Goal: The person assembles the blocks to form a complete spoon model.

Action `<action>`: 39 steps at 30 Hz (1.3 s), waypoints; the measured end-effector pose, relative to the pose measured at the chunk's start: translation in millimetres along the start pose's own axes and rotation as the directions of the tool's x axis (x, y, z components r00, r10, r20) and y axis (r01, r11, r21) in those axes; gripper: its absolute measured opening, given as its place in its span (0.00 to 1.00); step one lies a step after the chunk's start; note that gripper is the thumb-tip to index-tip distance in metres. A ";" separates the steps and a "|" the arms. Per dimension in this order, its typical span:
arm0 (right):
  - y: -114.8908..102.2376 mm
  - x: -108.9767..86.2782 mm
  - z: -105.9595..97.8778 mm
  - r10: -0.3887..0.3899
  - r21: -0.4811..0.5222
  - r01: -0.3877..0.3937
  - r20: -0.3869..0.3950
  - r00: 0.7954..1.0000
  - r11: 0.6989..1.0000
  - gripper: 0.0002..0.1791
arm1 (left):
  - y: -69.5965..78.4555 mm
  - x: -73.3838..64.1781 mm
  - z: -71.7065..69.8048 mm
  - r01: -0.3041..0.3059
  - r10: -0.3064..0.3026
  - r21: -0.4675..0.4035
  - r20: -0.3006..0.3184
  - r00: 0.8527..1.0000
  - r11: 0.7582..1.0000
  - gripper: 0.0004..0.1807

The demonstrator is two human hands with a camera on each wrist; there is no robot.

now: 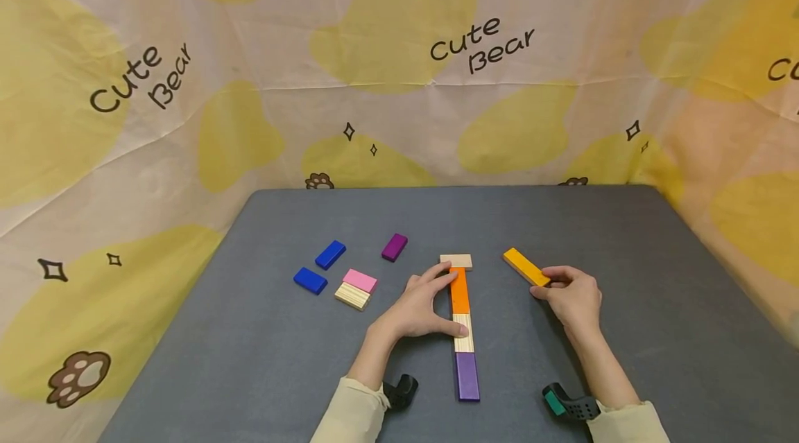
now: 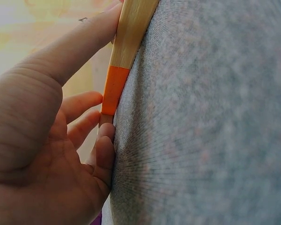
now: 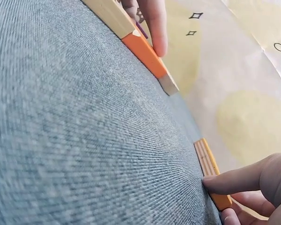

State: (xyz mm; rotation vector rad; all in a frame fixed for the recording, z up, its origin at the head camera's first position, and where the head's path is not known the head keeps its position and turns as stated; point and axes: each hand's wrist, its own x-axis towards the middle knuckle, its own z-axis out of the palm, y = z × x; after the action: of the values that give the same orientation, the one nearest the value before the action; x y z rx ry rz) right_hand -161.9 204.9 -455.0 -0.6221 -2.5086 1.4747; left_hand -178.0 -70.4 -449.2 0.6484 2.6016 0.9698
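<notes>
A straight row of flat wooden blocks runs away from me: a purple block (image 1: 467, 377) nearest, then a natural wood block (image 1: 460, 322), then an orange block (image 1: 460, 294). Across its far end lies a pale block (image 1: 460, 261). My left hand (image 1: 412, 309) is spread over the row, thumb on the natural wood block and fingertips at the orange and pale ones. To the right, my right hand (image 1: 576, 299) pinches the near end of a yellow block (image 1: 523, 264) between thumb and fingers. That block's striped side (image 3: 204, 158) shows in the right wrist view.
Left of the row lie two blue blocks (image 1: 330, 254), a dark magenta block (image 1: 394, 247), a pink block (image 1: 360, 281) and a striped natural block (image 1: 352, 296) side by side. A patterned cloth (image 1: 399, 117) rises behind the grey tabletop (image 1: 250, 374).
</notes>
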 end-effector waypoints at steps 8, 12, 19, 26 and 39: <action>0.6 -1.5 -0.7 0.020 0.020 -0.019 -0.003 1.000 1.000 0.23 | 0.9 0.9 1.3 -0.009 0.009 -0.003 0.004 1.000 1.000 0.54; 0.7 -1.9 -2.4 0.023 0.021 -0.023 0.002 1.000 1.000 0.23 | 1.0 1.1 2.4 -0.013 0.013 -0.006 0.001 1.000 1.000 0.54; 0.7 -3.2 -5.2 0.030 0.036 -0.030 0.024 0.999 0.999 0.24 | 0.4 0.3 4.4 -0.011 0.012 -0.009 0.003 1.000 1.000 0.54; 0.3 -2.7 -5.0 0.022 0.035 -0.023 0.033 0.999 0.999 0.25 | -0.1 -0.4 4.2 -0.017 0.017 -0.015 0.000 1.000 1.000 0.54; -0.4 -0.1 -3.1 0.009 0.051 -0.011 0.040 0.999 0.999 0.24 | 0.5 -1.3 1.2 -0.005 0.004 -0.008 -0.005 1.000 1.000 0.54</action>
State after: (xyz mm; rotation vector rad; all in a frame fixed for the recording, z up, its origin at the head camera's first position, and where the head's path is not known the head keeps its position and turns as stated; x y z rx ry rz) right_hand -160.8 207.2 -453.1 -0.6030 -2.4915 1.5651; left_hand -176.3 -70.1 -449.5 0.6509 2.6008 0.9837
